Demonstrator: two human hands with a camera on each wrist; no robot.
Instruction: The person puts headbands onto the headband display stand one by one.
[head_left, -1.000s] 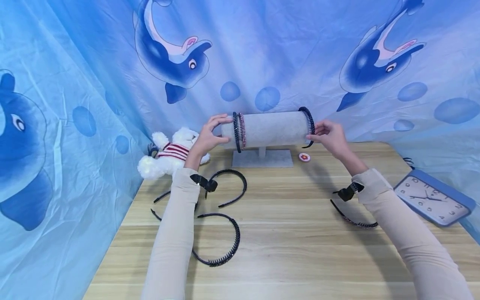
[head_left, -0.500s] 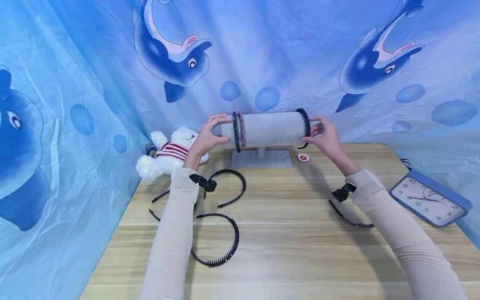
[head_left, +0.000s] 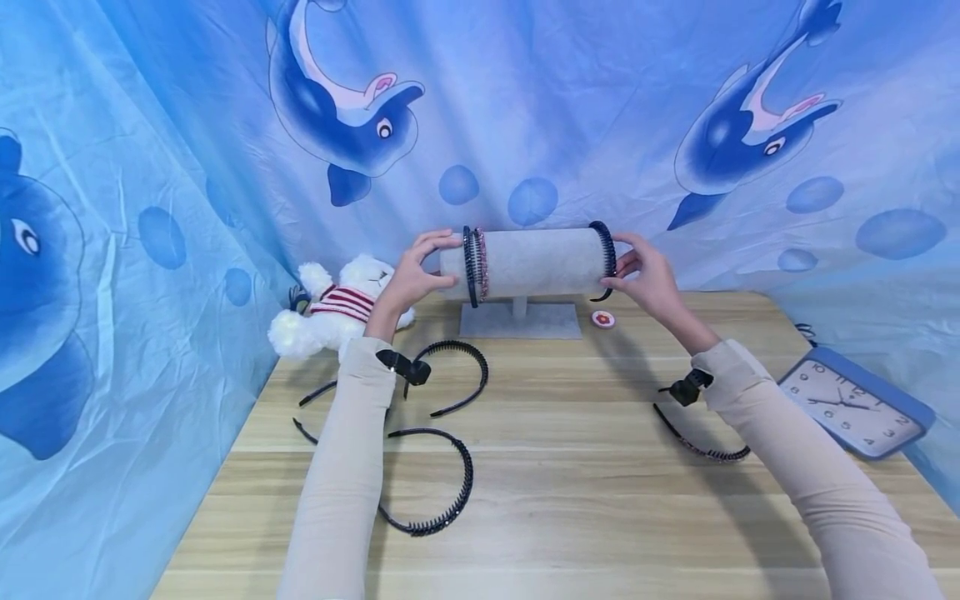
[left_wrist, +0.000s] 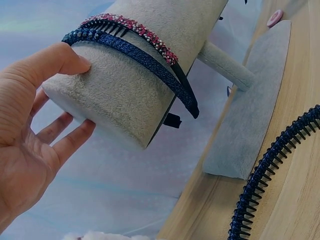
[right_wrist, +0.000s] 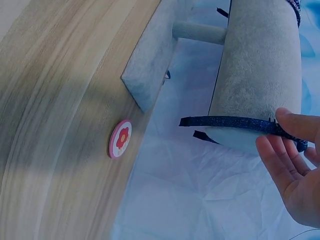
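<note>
A grey velvety display stand (head_left: 547, 260) carries a horizontal cylinder on a short post and flat base. My left hand (head_left: 411, 283) holds the cylinder's left end between thumb and fingers. Just beside that hand, a dark blue headband (left_wrist: 145, 62) and a pink-and-silver beaded headband (left_wrist: 142, 31) sit over the cylinder. At the right end, my right hand (head_left: 651, 282) pinches another dark blue headband (right_wrist: 225, 121), which arches over the cylinder with its tips hanging below. In the right wrist view, the thumb lies on the band's upper part and the fingers are partly hidden behind it.
Several dark toothed headbands lie on the wooden table, including one at front left (head_left: 457, 504), another behind it (head_left: 483, 379) and one at right (head_left: 701, 450). A white plush toy (head_left: 341, 302), a blue clock (head_left: 855, 404) and a round flower-patterned piece (head_left: 602, 319) surround the stand.
My right hand has shifted left, and the headband in it has slid inward slightly over the cylinder's right end. The left hand keeps its place on the stand.
</note>
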